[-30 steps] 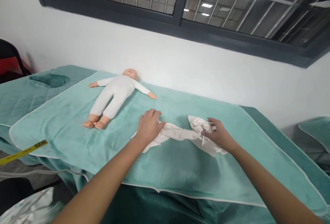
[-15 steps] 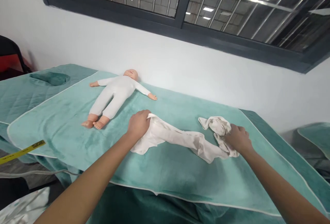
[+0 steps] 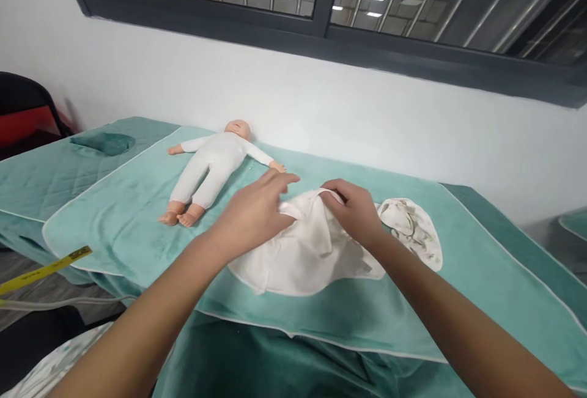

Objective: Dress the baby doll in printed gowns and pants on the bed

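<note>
A white cloth (image 3: 302, 257) lies spread on a teal towel (image 3: 137, 214) over the bed. My left hand (image 3: 254, 211) rests on the cloth's upper left part, fingers stretched toward its top edge. My right hand (image 3: 355, 211) pinches the cloth's top fold beside the left fingertips. The cloth's patterned end (image 3: 413, 227) lies flat to the right of my right hand. A baby doll (image 3: 211, 162) in a white suit lies on its back at the far left of the towel, near the wall.
A white wall and a dark-framed window (image 3: 321, 0) run behind the bed. A teal pillow (image 3: 103, 143) lies on the quilted cover at far left. A yellow tape measure (image 3: 43, 271) sticks out at lower left. A red and black chair (image 3: 22, 117) stands at left.
The cloth was a twisted strip stretched between my hands. Both hands have come together at its top edge, and it now lies spread out wide and flat.
</note>
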Motion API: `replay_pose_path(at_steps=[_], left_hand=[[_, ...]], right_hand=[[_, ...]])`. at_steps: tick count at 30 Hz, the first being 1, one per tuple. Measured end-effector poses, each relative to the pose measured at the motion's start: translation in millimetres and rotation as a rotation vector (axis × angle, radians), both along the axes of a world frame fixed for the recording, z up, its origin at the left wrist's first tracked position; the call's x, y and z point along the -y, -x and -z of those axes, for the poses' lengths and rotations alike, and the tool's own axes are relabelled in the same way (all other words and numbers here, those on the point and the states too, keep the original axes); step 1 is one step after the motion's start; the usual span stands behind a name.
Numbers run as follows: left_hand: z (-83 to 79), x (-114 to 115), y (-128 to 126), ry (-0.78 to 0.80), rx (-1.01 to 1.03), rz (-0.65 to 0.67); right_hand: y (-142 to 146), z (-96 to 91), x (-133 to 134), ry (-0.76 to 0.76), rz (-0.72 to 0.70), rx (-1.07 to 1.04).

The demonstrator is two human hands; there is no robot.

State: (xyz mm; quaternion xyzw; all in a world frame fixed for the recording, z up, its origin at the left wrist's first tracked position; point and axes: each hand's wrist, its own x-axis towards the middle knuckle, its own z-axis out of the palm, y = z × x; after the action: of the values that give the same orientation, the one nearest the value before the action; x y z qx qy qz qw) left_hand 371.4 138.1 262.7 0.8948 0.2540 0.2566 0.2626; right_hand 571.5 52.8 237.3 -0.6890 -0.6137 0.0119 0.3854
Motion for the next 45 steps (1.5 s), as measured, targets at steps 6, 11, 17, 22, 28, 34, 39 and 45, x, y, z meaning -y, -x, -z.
replay_pose_path(at_steps=[6, 11, 17, 22, 28, 34, 39, 45], left_hand=[[4.4, 24.8, -18.0, 0.348, 0.111, 0.216], [-0.8, 36.4, -21.6, 0.548, 0.306, 0.238], [-6.0, 33.9, -19.9, 0.240, 0.221, 0.082], [-2.4, 33.4, -19.1, -0.181, 0.022, -0.085], [-3.0, 3.0, 6.0, -0.462, -0.262, -0.289], [10.2, -21.4, 19.1, -0.415, -0.122, -0.513], [9.6, -32.7, 22.0, -0.347, -0.105, -0.601], [5.5, -49.9, 20.8, -0.239, -0.314, -0.631]], right_hand=[[28.4, -31.9, 12.9, -0.042, -0.018, 0.230], [28.0, -40.1, 29.0, -0.084, -0.002, 0.213], [37.2, -53.0, 42.7, -0.049, 0.097, 0.009], [42.5, -63.0, 45.6, -0.031, 0.069, 0.283], [2.1, -50.9, 51.9, 0.294, 0.213, 0.519], [-43.5, -42.8, 52.0, 0.279, 0.453, 0.591], [-70.7, -43.3, 51.5, 0.193, 0.428, 0.350], [-84.0, -62.1, 52.0, 0.355, 0.540, 0.079]])
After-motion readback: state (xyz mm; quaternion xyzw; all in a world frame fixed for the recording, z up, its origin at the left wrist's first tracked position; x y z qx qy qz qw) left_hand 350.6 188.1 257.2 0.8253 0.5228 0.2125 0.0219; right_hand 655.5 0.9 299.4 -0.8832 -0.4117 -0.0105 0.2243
